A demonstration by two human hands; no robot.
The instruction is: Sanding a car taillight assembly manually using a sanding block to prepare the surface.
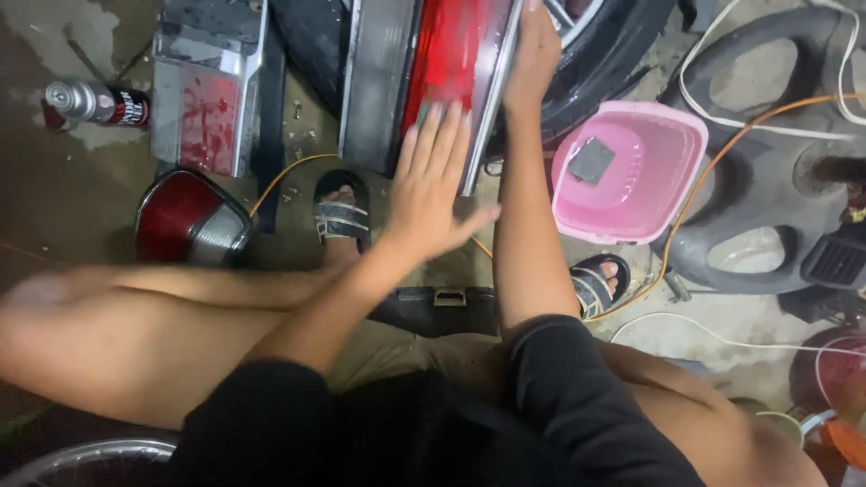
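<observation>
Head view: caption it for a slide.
Left hand rubs a red tail light; right hand steadies its edge.

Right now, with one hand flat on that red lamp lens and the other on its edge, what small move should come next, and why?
Probably a short rubbing stroke of the left hand further up the red lens. That hand lies flat on the lens's lower part, where a dull greenish patch shows under the fingertips, while the right hand steadies the pale edge. The pink basin, with a grey pad inside, sits close by.

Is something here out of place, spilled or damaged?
Yes. A spray can lies tipped on its side on the wet floor, upper left. The left hand rubs the red tail-light lens, whose surface looks scuffed and dull.
</observation>
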